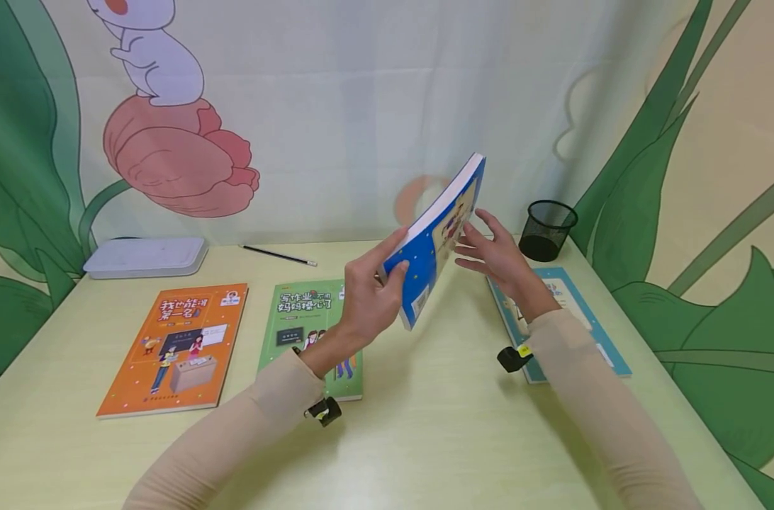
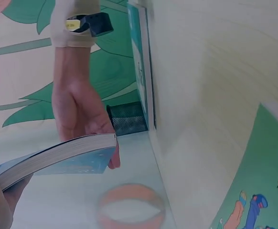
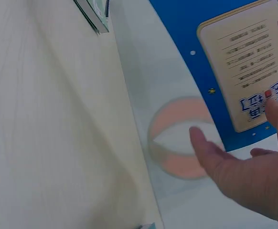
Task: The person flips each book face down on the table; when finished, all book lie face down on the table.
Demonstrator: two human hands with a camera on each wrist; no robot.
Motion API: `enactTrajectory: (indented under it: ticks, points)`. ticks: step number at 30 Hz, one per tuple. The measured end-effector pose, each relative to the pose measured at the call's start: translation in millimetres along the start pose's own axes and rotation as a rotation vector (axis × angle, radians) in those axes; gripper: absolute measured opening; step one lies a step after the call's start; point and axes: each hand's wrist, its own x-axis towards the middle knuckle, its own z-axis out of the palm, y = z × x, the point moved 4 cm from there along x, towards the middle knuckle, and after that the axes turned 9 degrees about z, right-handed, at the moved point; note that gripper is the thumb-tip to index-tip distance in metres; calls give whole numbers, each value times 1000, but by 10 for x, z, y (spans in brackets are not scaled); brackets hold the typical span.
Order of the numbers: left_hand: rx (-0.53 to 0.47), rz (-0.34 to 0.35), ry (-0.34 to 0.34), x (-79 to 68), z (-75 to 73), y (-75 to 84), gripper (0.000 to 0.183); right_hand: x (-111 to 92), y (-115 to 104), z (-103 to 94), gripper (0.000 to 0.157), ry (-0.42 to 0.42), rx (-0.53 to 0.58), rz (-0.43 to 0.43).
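Observation:
Held up tilted above the table is a blue paperback book (image 1: pixel 419 265), its page edge facing up and left. My left hand (image 1: pixel 369 297) grips it by its lower left edge, the thumb on the cover side. Close by the book's other face is my right hand (image 1: pixel 503 256), fingers spread and fairly straight. In the right wrist view the right hand (image 3: pixel 253 179) overlaps the lower corner of the blue cover (image 3: pixel 187 28). The left wrist view shows the page edge (image 2: pixel 65 155) bowed slightly, with the right hand's fingertips partly hidden behind it.
An orange book (image 1: pixel 195 382) and a green book (image 1: pixel 278 312) lie on the left of the table. A teal book (image 1: pixel 581 304) lies under the right forearm, with a black mesh pen cup (image 1: pixel 543 244) behind. A pencil (image 1: pixel 278 255) and a pale case (image 1: pixel 146 256) sit at the back.

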Motion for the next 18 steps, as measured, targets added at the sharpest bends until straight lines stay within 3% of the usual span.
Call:
enactTrajectory:
  ticks: [4,8,18]
  points:
    - [-44,-75,13,-13,-14,3,45,13,62,31,67,-91,135,18]
    - [-78,-164,24,-34,-32,-18,47,23,103,44,63,-126,234,42]
    - [-134,-265,63,-63,-71,-85,48,24,134,30,66,-76,242,47]
